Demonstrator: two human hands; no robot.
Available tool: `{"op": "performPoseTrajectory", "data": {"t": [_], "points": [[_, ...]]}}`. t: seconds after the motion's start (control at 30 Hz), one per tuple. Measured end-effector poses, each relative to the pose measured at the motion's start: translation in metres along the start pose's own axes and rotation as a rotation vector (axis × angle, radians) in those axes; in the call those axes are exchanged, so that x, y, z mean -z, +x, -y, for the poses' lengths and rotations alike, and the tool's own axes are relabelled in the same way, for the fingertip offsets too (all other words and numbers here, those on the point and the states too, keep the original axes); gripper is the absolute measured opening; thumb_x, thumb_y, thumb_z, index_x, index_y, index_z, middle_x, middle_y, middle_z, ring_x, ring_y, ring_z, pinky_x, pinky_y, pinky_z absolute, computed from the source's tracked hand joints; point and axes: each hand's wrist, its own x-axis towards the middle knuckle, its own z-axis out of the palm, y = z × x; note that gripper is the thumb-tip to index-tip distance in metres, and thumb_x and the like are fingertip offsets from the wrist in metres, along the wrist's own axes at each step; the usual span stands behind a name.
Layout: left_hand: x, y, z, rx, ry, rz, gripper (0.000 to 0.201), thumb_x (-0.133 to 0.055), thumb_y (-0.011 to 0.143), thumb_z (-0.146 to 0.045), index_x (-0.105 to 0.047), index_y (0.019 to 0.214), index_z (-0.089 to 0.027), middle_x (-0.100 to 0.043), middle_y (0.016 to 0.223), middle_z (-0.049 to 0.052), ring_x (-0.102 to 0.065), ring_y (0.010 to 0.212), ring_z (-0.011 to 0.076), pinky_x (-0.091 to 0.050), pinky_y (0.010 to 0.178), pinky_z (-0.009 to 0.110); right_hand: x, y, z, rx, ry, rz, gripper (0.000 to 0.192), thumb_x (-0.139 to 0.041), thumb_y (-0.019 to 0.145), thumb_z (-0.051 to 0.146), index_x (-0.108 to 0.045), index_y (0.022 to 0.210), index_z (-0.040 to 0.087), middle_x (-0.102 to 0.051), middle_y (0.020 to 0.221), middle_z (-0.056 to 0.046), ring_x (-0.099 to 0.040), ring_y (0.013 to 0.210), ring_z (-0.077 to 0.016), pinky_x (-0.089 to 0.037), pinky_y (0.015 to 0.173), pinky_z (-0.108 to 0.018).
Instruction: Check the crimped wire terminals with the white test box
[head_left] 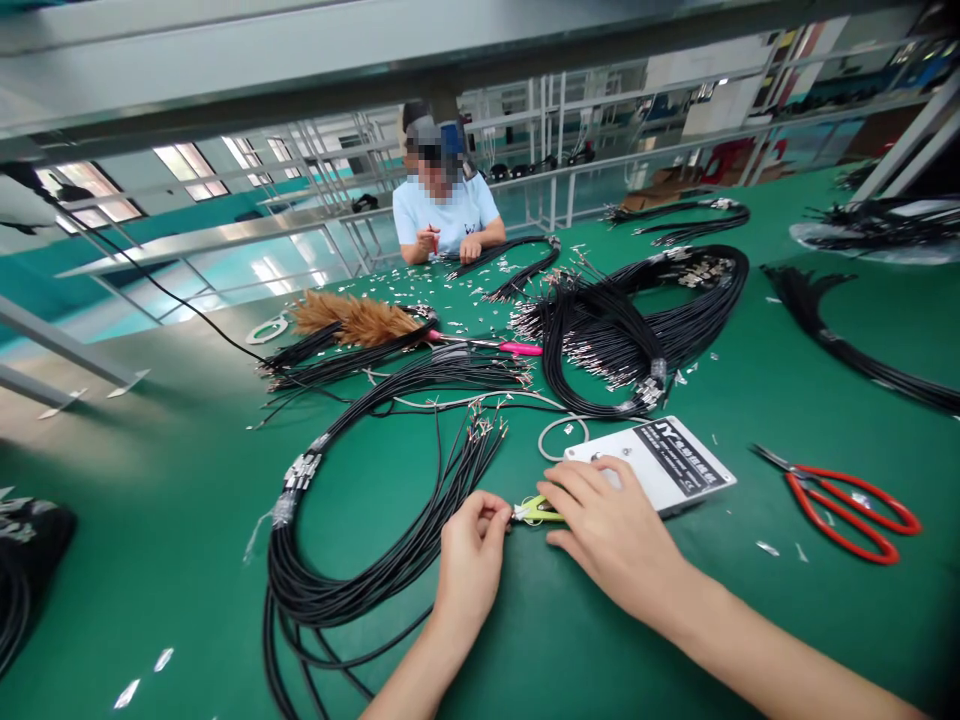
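Note:
My left hand [474, 550] is closed in a pinch at the end of a black cable, which is mostly hidden by the fingers. Small pale wire ends show at the fingertips, against the tip of yellow-green snips [541, 510]. Fingers bent and thumb below, my right hand [619, 530] grips the snips and covers their rear part. Just behind that hand lies a white box [652, 460] with a black label marked JY. To the left, a looped bundle of black cables [360, 585] has stripped ends fanned toward the box and a taped connector cluster [296, 480].
Red-handled scissors [847, 505] lie at right. More black cable bundles [675, 320] and a brown feathery duster [356, 318] with a pink handle are farther back. Scraps dot the green table [660, 640]. Across it sits a person [448, 215]; a metal shelf [300, 50] hangs overhead.

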Motion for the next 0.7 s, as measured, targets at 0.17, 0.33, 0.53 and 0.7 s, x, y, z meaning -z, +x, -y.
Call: {"op": "performPoseTrajectory", "data": {"t": [0.17,0.33,0.53,0.7], "points": [[0.002,0.000,-0.001,-0.001,0.016,0.005,0.019,-0.057,0.078,-0.035,-0.060,0.072,-0.017,-0.059,0.064,0.001,-0.054,0.056,0.0163,-0.038,0.053,0.025,0.019,-0.053,-0.019,-0.122,0.092,-0.284,0.015,-0.055,0.094,0.015,-0.062,0.106,0.019,-0.073,0.114,-0.007,-0.062,0.108,-0.0230,-0.035,0.092,-0.041],[0.002,0.001,-0.002,-0.008,0.042,0.012,0.021,-0.056,0.078,-0.037,-0.061,0.073,-0.017,-0.058,0.062,0.001,-0.052,0.054,0.0163,-0.036,0.052,0.025,0.016,-0.082,-0.021,-0.099,0.067,-0.254,0.013,-0.056,0.091,0.010,-0.061,0.098,0.019,-0.070,0.123,-0.009,-0.055,0.120,-0.0266,-0.035,0.092,-0.042],[0.010,0.000,0.001,-0.046,0.131,-0.012,0.019,-0.055,0.079,-0.034,-0.062,0.072,-0.017,-0.061,0.062,0.002,-0.056,0.058,0.0186,-0.039,0.056,0.027,0.007,-0.073,-0.011,-0.193,0.137,-0.394,0.014,-0.053,0.094,0.011,-0.062,0.093,0.021,-0.076,0.113,-0.004,-0.066,0.104,-0.0212,-0.038,0.087,-0.037],[0.029,-0.009,0.002,-0.089,0.168,-0.077,0.020,-0.056,0.080,-0.034,-0.061,0.071,-0.017,-0.059,0.059,0.000,-0.051,0.050,0.0150,-0.038,0.049,0.025,0.007,-0.078,-0.018,-0.136,0.060,-0.350,0.012,-0.055,0.092,0.014,-0.063,0.097,0.022,-0.075,0.114,-0.004,-0.064,0.109,-0.0254,-0.037,0.089,-0.040]]}}
